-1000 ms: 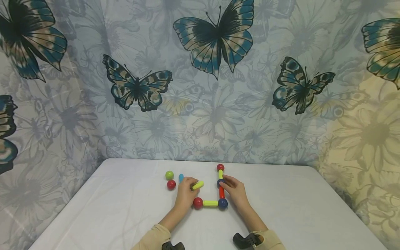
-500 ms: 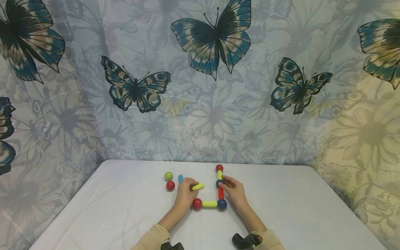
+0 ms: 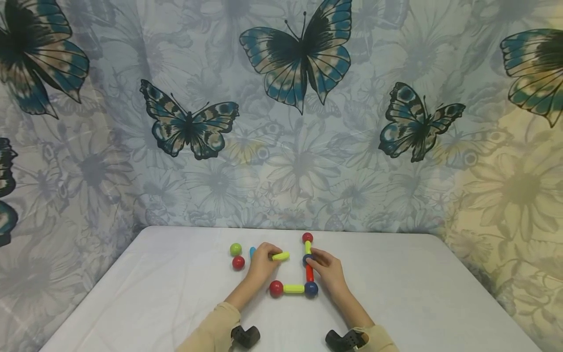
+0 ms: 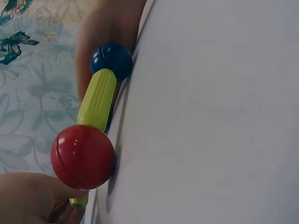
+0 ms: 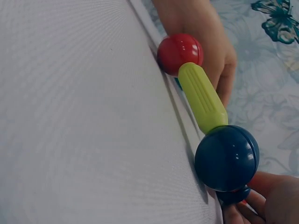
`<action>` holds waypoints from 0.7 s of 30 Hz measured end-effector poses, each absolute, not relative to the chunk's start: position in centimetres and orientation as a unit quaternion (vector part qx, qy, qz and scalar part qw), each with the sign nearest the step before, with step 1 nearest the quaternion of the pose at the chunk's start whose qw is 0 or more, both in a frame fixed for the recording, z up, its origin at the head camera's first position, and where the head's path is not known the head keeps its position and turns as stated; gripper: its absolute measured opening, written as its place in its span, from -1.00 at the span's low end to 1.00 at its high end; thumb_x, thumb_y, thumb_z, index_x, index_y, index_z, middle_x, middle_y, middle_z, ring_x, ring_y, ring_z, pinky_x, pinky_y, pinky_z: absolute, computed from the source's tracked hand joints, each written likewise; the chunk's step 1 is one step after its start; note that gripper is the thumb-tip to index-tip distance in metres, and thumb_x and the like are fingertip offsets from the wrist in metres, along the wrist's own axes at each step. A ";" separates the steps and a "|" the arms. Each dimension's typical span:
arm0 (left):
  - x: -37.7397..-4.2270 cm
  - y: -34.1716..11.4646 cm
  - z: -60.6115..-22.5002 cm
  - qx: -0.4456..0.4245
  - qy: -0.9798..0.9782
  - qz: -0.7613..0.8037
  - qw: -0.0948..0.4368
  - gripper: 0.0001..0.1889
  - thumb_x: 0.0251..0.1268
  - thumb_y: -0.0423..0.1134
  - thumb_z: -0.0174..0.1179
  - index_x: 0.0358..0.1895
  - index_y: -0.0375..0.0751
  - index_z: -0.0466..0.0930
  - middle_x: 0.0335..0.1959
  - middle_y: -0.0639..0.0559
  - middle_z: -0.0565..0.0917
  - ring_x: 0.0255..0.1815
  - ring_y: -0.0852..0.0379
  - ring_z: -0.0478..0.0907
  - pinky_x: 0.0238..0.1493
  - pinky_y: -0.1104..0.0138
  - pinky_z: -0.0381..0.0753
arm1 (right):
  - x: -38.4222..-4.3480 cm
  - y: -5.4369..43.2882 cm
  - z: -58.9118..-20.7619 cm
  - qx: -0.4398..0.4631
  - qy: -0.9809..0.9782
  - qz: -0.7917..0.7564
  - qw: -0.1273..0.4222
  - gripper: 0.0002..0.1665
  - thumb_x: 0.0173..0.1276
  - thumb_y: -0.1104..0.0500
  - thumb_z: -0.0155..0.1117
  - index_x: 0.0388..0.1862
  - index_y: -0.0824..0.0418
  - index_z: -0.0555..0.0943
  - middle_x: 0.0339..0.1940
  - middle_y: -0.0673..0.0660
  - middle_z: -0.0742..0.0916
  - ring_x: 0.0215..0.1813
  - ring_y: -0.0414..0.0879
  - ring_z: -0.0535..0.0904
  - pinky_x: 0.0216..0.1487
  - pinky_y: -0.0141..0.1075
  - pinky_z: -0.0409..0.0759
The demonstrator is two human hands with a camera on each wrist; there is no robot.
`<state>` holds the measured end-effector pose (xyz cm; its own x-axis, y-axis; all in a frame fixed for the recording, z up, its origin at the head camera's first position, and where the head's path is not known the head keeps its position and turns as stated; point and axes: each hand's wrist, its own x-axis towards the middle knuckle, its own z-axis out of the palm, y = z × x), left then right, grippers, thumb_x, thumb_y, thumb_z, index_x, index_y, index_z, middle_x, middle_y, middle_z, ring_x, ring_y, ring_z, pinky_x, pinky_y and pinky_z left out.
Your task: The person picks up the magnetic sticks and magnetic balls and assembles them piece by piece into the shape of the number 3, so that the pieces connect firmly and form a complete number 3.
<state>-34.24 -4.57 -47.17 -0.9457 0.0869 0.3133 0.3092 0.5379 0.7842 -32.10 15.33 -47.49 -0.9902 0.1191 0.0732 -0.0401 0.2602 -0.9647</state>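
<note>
In the head view, my left hand (image 3: 262, 261) pinches a yellow-green rod (image 3: 281, 255) that points right, above the table. My right hand (image 3: 329, 271) grips a dark blue ball (image 3: 305, 260) midway along an L-shaped build of balls and rods. From that ball a yellow-green rod (image 3: 308, 248) runs back to a red ball (image 3: 307, 237). A red rod (image 3: 310, 274) leads forward to the corner blue ball (image 3: 311, 289). Another yellow-green rod (image 3: 293, 289) joins this corner to a large red ball (image 3: 276, 289). In the left wrist view, the held rod's end (image 4: 79, 202) peeks past the fingers.
Left of my left hand lie a green ball (image 3: 235, 249) and a loose red ball (image 3: 238, 263). A blue rod (image 3: 252, 252) is partly hidden behind that hand. Everything rests on a white-covered table (image 3: 396, 293), with a butterfly-patterned cloth (image 3: 308, 186) hanging behind.
My left hand has lifted slightly away from the near red ball, carrying the yellow-green rod back with it. The right hand keeps its hold on the middle blue ball.
</note>
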 end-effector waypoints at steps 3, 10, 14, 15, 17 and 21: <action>-35.0 -4.4 -47.0 -0.122 -0.869 -0.462 0.126 -0.75 0.02 -0.52 0.34 -0.18 -0.25 0.69 -0.17 -0.08 0.67 -0.12 0.02 0.61 -0.03 0.22 0.66 | -32.1 15.3 -47.5 -0.022 -0.789 0.610 0.067 -0.45 0.31 0.15 0.35 0.25 0.29 0.53 0.29 0.28 0.60 0.37 0.16 0.48 0.32 -0.06 0.48; -36.6 -3.9 -46.6 -0.125 -0.876 -0.448 0.129 -0.75 0.02 -0.57 0.32 -0.20 -0.26 0.70 -0.19 -0.09 0.66 -0.12 0.02 0.60 -0.03 0.21 0.65 | -32.1 15.4 -47.6 -0.025 -0.790 0.609 0.067 -0.45 0.31 0.14 0.35 0.25 0.28 0.53 0.29 0.29 0.60 0.37 0.17 0.48 0.30 -0.07 0.50; -37.4 -3.6 -46.3 -0.136 -0.877 -0.444 0.124 -0.74 0.01 -0.61 0.28 -0.20 -0.30 0.69 -0.18 -0.13 0.65 -0.10 -0.02 0.60 0.02 0.17 0.64 | -32.2 15.4 -47.7 -0.024 -0.788 0.612 0.068 -0.46 0.30 0.15 0.36 0.24 0.28 0.53 0.29 0.29 0.60 0.36 0.16 0.49 0.29 -0.08 0.50; -37.6 -3.5 -46.2 -0.139 -0.877 -0.442 0.124 -0.74 0.01 -0.62 0.28 -0.20 -0.31 0.69 -0.18 -0.13 0.66 -0.10 -0.03 0.60 0.02 0.16 0.64 | -32.2 15.4 -47.8 -0.022 -0.788 0.612 0.068 -0.46 0.30 0.16 0.36 0.24 0.28 0.53 0.29 0.29 0.60 0.36 0.17 0.49 0.29 -0.08 0.50; -38.0 -3.3 -46.1 -0.146 -0.880 -0.434 0.126 -0.74 0.00 -0.63 0.27 -0.21 -0.32 0.69 -0.19 -0.13 0.66 -0.09 -0.03 0.60 0.02 0.17 0.64 | -32.3 15.4 -47.8 -0.022 -0.788 0.612 0.068 -0.46 0.30 0.16 0.35 0.25 0.27 0.53 0.29 0.28 0.60 0.37 0.16 0.49 0.30 -0.08 0.49; -38.6 -3.0 -45.8 -0.154 -0.883 -0.423 0.133 -0.73 -0.02 -0.65 0.26 -0.22 -0.34 0.69 -0.22 -0.15 0.66 -0.11 -0.04 0.61 0.00 0.18 0.64 | -32.4 15.4 -47.8 -0.023 -0.792 0.606 0.069 -0.47 0.32 0.16 0.34 0.25 0.27 0.53 0.28 0.28 0.61 0.36 0.17 0.49 0.29 -0.06 0.50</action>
